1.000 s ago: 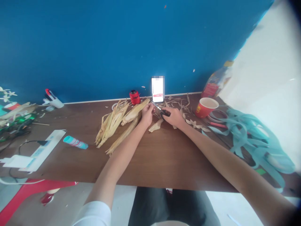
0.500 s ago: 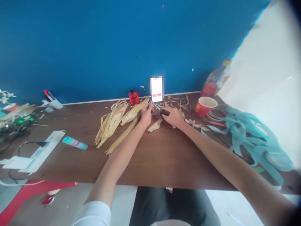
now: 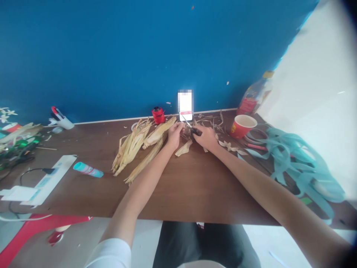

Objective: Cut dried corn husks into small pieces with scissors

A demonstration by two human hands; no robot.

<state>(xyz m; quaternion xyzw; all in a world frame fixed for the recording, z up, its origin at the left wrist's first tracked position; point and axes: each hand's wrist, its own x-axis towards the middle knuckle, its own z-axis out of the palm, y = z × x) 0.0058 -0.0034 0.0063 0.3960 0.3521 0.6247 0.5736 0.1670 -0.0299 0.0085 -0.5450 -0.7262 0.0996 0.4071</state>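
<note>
My right hand [image 3: 205, 137] grips small black-handled scissors [image 3: 192, 130], blades pointing up and left toward my left hand. My left hand [image 3: 175, 134] is closed in a pinch on a small piece of dried corn husk, held just above the brown table [image 3: 178, 186]. A pile of dried corn husks [image 3: 139, 145] lies right beside my left hand. A cut husk piece [image 3: 184, 149] lies on the table below both hands. More husk scraps [image 3: 231, 147] are scattered to the right of my right hand.
A lit phone [image 3: 185, 105] and a red thread spool [image 3: 158, 114] stand against the blue wall. A red paper cup [image 3: 242, 126], a plastic bottle [image 3: 253, 95] and teal ribbon [image 3: 301, 160] are at right. A teal tube [image 3: 87, 169], power strip [image 3: 41, 182] and pen holder [image 3: 63, 121] are at left.
The scissors' blades have tilted more upright and my hands have drawn slightly closer together. Everything else on the table stays where it was.
</note>
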